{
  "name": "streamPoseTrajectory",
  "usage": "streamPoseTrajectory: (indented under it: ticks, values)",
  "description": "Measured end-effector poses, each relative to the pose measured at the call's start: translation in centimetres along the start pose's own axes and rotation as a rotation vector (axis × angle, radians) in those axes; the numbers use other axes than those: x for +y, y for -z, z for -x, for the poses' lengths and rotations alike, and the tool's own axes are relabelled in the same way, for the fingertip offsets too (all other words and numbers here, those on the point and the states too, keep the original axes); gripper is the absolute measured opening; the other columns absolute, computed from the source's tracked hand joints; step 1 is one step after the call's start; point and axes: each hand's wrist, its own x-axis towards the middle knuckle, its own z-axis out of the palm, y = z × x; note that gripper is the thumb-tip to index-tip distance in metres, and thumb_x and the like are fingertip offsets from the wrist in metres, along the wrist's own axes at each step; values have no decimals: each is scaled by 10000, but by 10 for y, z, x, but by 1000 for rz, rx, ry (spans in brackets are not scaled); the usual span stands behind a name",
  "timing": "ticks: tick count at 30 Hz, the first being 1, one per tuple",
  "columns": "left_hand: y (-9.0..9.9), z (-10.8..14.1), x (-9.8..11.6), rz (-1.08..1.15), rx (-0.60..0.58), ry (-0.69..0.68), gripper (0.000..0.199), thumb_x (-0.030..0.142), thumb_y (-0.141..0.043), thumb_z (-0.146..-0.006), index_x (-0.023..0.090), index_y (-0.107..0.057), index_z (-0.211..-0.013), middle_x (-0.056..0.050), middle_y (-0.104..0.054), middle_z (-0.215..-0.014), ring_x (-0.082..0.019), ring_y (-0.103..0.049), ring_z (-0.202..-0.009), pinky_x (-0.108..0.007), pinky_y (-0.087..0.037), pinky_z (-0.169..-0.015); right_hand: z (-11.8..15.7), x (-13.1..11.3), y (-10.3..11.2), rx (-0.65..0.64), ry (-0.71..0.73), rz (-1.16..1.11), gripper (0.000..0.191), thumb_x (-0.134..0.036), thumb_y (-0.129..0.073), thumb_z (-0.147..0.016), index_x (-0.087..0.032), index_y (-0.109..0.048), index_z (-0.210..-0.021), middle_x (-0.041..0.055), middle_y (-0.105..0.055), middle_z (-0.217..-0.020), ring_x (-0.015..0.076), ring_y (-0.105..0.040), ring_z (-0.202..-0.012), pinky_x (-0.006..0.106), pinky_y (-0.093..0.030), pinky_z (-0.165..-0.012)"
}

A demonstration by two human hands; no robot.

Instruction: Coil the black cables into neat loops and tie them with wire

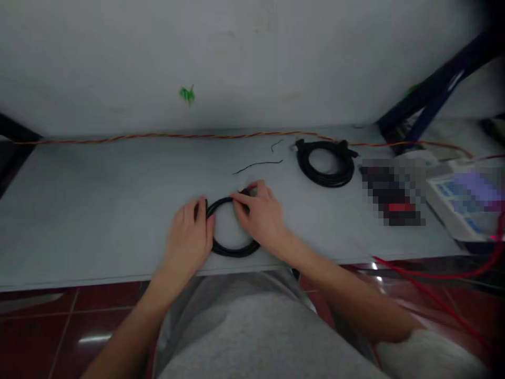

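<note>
A small coil of black cable (235, 251) lies on the pale grey table (79, 210) right in front of me. My left hand (187, 237) grips its left side, with the fingers curled around the loops. My right hand (258, 213) pinches the top of the coil, where a cable end seems to be tucked under my fingers. A larger coil of black cable (327, 183) lies farther back to the right, apart from both hands. Two thin black wire scraps (257, 166) lie between my right hand and the back of the table.
A twisted orange-red wire (169, 136) runs along the table's back edge. To the right are a pixelated dark object (392, 192) and a white device with a blue panel (461, 200). Red cable (434, 273) hangs over the front edge toward the red tile floor (98, 321).
</note>
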Motion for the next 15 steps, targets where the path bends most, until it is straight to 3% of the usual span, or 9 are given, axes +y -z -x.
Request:
streamPoseTrajectory:
  ticks: [4, 10, 12, 15]
  values:
    - [3, -2, -10, 52, -80, -9, 634, 436, -366, -1089, 73, -385, -1608, -252, -544, -1396, -386, -527, -1259, -589, -456, -1074, -5, -9, -4, 22, -64, 33, 309, -517, -584, -1040, -302, -801, -1089, 112, -589, -1234, 265, -572, -1038, 364, -479, -827]
    - [30, -5, -51, 280, -294, -186, 543, 335, -369, -1099, 308, -365, -1641, -106, -521, -1534, -305, -499, -1359, -516, -393, -1145, -7, -10, -8, 1, -65, 99, 273, -467, -575, -1058, -282, -775, -1050, 113, -610, -1244, 256, -555, -1038, 352, -444, -814]
    - [36, -4, -61, 256, -289, -215, 577, 386, -474, -1067, 335, -376, -1633, -91, -532, -1547, -321, -524, -1355, -518, -401, -1128, -8, -9, -8, -2, -75, 100, 270, -463, -574, -1059, -283, -774, -1041, 110, -613, -1247, 252, -552, -1034, 352, -437, -817]
    - [38, 1, -64, 166, -187, -177, 623, 462, -636, -991, 324, -470, -1576, -105, -598, -1482, -345, -581, -1309, -513, -441, -1082, -8, -9, -9, -7, -76, 92, 262, -457, -570, -1062, -290, -772, -1057, 107, -613, -1255, 251, -546, -1044, 351, -427, -820]
